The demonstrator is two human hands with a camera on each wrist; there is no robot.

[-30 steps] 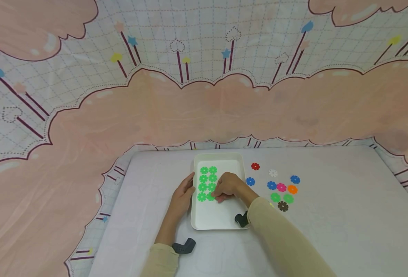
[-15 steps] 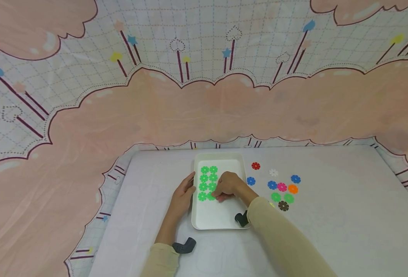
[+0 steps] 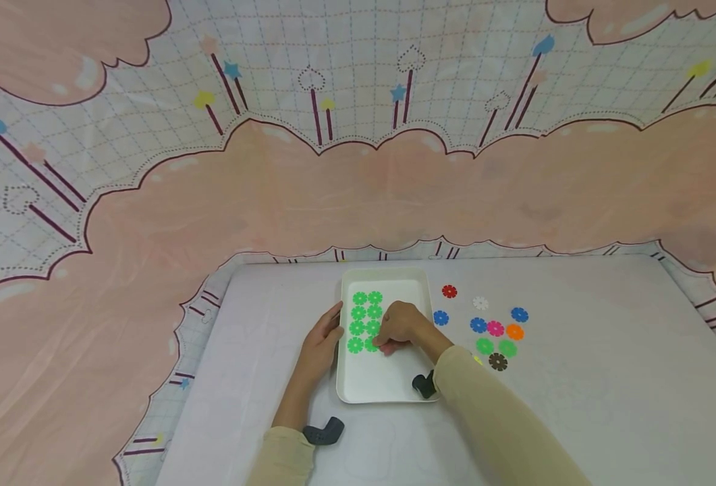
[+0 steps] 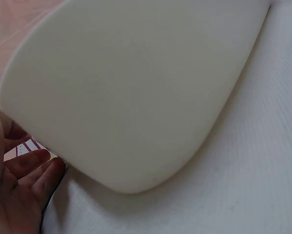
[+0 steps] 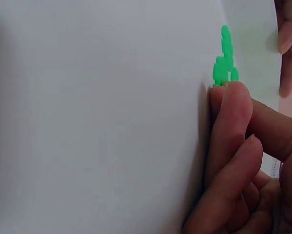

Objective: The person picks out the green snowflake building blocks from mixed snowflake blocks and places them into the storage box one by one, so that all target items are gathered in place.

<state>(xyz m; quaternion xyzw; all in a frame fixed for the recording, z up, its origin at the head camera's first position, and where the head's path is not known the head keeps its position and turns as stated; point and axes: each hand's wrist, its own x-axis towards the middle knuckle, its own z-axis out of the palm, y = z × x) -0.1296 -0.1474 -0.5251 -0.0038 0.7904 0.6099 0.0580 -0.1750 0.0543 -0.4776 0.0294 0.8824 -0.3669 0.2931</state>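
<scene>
A white rectangular tray (image 3: 388, 388) lies on the table, with green flower-shaped plastic discs (image 3: 358, 312) in two columns at its left side. My right hand (image 3: 401, 322) reaches over it, thumb and fingertips pinching the lowest disc of the right column (image 3: 370, 344). In the right wrist view, green disc edges (image 5: 224, 61) show just beyond the fingertips, which press close to the tray floor. My left hand (image 3: 321, 341) rests against the tray's left wall, fingertips at the rim. The left wrist view has its relaxed fingers (image 4: 50, 178) touching the tray's edge.
Right of the tray lie loose discs: a red one (image 3: 449, 291), a white one (image 3: 480, 304), a pink one (image 3: 495, 329), an orange one (image 3: 515, 332), a brown one (image 3: 498, 362), plus several blue and green. A yellow disc (image 3: 477, 360) is partly behind the right sleeve.
Almost nothing differs: both hands keep their places at the tray, and the whole scene shifts very slightly in the head view.
</scene>
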